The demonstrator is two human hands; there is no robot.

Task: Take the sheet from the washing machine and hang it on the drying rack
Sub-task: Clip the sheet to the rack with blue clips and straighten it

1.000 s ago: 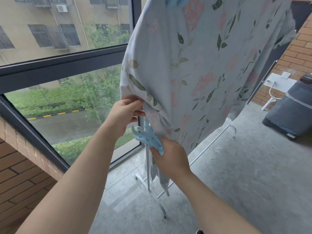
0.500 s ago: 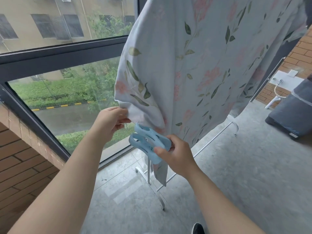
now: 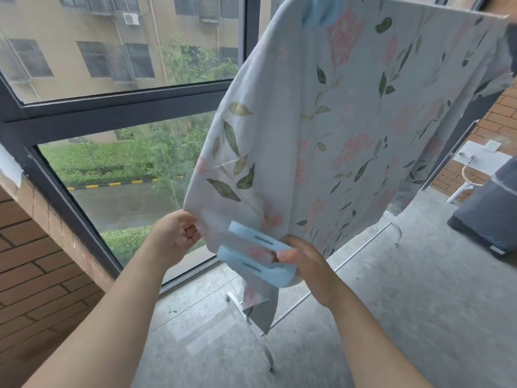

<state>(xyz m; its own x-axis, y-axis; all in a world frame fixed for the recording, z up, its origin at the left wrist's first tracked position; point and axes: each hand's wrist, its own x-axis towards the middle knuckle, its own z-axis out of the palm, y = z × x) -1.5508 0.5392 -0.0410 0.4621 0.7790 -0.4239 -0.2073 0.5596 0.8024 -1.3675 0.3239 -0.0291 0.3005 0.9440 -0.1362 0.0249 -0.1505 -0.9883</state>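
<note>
The pale blue sheet (image 3: 330, 130) with pink flowers and green leaves hangs over the top bar of the white drying rack (image 3: 436, 9). A blue clip (image 3: 321, 9) pins it at the top. My left hand (image 3: 176, 236) pinches the sheet's lower left edge. My right hand (image 3: 305, 261) grips a large light blue clothes peg (image 3: 257, 256), whose two jaws lie around the sheet's lower hem. A narrow tail of the sheet droops below the peg.
The rack's white legs and base bar (image 3: 330, 273) stand on the grey concrete floor. A big dark-framed window (image 3: 117, 113) is at left, brick wall (image 3: 36, 278) below it. A dark covered object (image 3: 492, 217) and a white ledge with a tap (image 3: 472, 161) are at right.
My right hand has turned the blue peg and brought its jaws over the sheet's lower hem. My left hand slid outward along the edge, spreading the fabric. The view rose.
</note>
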